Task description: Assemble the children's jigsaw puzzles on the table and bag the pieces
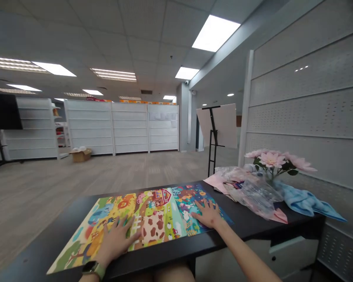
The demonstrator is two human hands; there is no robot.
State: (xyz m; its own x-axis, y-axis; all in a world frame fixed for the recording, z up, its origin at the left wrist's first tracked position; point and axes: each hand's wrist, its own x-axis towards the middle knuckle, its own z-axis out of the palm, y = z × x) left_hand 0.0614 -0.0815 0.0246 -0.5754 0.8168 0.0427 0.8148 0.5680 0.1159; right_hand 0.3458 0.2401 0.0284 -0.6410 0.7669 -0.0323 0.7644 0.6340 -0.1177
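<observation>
A wide colourful animal picture lies flat on the dark table, made up of three side-by-side panels. On the left is a yellow savanna panel (90,231) with an elephant and a lion. A farm panel (153,229) with a spotted cow and a red barn fills the middle. The blue panel (186,199) on the right shows small animals. My left hand (117,237), a watch on its wrist, rests with fingers spread across the savanna panel and the farm panel's edge. My right hand (208,214) lies open on the blue panel. I cannot tell whether the panels are joined.
At the table's right are crumpled clear plastic bags (250,194), a vase of pink flowers (272,159) and a blue cloth (304,199). Beyond stand an easel (213,137), white shelves (129,129) and a cardboard box (81,155). A perforated panel wall (306,105) rises on the right.
</observation>
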